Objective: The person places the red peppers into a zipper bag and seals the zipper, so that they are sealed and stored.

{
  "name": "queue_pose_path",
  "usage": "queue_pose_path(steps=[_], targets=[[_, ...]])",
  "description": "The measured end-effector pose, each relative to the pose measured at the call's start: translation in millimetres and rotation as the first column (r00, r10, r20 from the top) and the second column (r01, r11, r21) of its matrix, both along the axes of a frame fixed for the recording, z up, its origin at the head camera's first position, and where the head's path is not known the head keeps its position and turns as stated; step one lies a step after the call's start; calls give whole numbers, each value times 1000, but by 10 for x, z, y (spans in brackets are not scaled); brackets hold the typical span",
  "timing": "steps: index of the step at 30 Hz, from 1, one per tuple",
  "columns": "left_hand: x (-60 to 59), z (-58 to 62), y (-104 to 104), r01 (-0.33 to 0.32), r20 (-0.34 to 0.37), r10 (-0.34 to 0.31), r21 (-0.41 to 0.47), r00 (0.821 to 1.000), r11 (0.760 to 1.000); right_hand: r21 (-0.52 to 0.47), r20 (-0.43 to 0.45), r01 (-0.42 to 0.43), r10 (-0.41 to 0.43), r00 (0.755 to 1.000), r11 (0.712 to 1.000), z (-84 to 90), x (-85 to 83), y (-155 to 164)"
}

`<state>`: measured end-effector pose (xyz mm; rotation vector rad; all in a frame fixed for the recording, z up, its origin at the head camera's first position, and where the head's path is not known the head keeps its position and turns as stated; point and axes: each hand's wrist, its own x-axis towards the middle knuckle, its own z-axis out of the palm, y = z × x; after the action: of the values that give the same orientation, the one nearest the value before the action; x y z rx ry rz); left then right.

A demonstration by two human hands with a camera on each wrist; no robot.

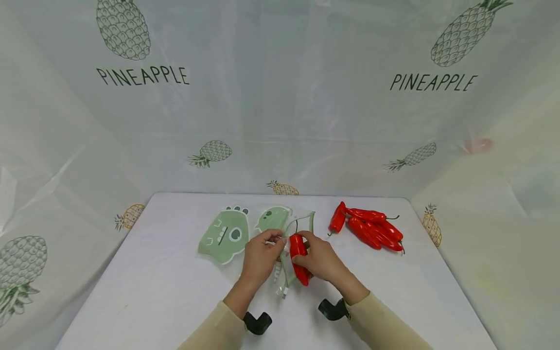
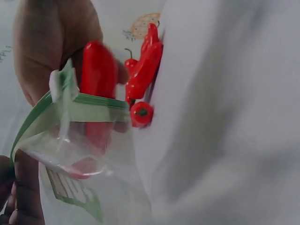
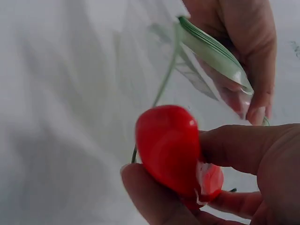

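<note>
A clear zip bag (image 1: 273, 218) with a green cartoon print lies on the white table, its green-edged mouth spread apart. My left hand (image 1: 262, 253) pinches one side of that mouth. In my right hand (image 1: 321, 255) is a glossy red chili pepper (image 1: 299, 249), gripped between thumb and fingers at the bag's opening. The right wrist view shows the pepper's rounded end (image 3: 164, 145) close up, with another red piece (image 3: 213, 183) behind it in the same hand. In the left wrist view, the lower part of the pepper (image 2: 99, 70) shows through the bag's clear film.
Left of the hands lies a second green cartoon bag (image 1: 223, 236), flat on the table (image 1: 166, 282). Several red chili peppers (image 1: 372, 228) are heaped at the back right. A pineapple-printed sheet (image 1: 280, 107) hangs behind and along the sides.
</note>
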<state>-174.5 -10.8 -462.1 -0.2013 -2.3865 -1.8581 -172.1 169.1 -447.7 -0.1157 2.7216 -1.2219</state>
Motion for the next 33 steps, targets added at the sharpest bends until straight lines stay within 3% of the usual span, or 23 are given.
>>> queue_pose_path(steps=[10,17,20,23,28,33], targets=[[190,-44,39,119,58,-115,-70,992,990,-145,3,62,-63,998,987,81,-181,-32],[213,-59,-44,98,-58,-118,-272,991,957,-159,-7,63,-65,998,985,98,-197,-112],[213,-45,-83,99,-86,-129,-292,988,951,-153,-31,65,-70,997,986,86,-204,-131],[221,-22,-107,100,-91,-124,-236,988,967,-158,-61,58,-68,996,986,58,-209,-171],[245,53,-116,52,-75,-54,-31,996,998,-192,-33,-13,7,999,981,-43,-176,-289],[251,127,-170,-20,-33,25,137,999,990,-175,-7,-67,66,998,982,-112,-123,-382]])
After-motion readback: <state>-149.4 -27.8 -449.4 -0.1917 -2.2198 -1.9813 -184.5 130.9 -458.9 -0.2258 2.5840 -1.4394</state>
